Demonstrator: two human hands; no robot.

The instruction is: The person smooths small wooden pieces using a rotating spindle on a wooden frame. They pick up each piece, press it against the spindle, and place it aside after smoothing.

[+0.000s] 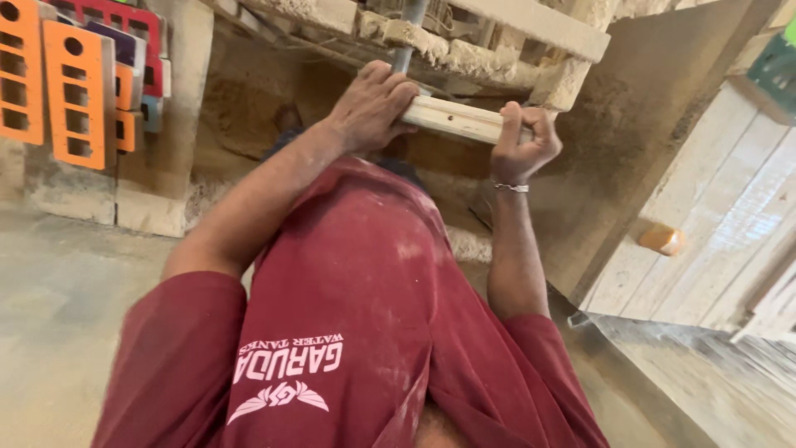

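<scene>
Both my hands grip a short pale wooden bar held out in front of my dark red shirt. My left hand is wrapped over the bar's left end. My right hand, with a metal bracelet on its wrist, is closed around the bar's right end. Just beyond the bar is a grey metal rod, set in a sawdust-covered wooden frame. The middle of the bar shows between my hands.
Orange and red plastic pieces with rectangular holes lean against a post at the left. Pale wooden boards lie at the right with a small orange object on them. A green crate corner shows at the top right. Sawdust covers the floor.
</scene>
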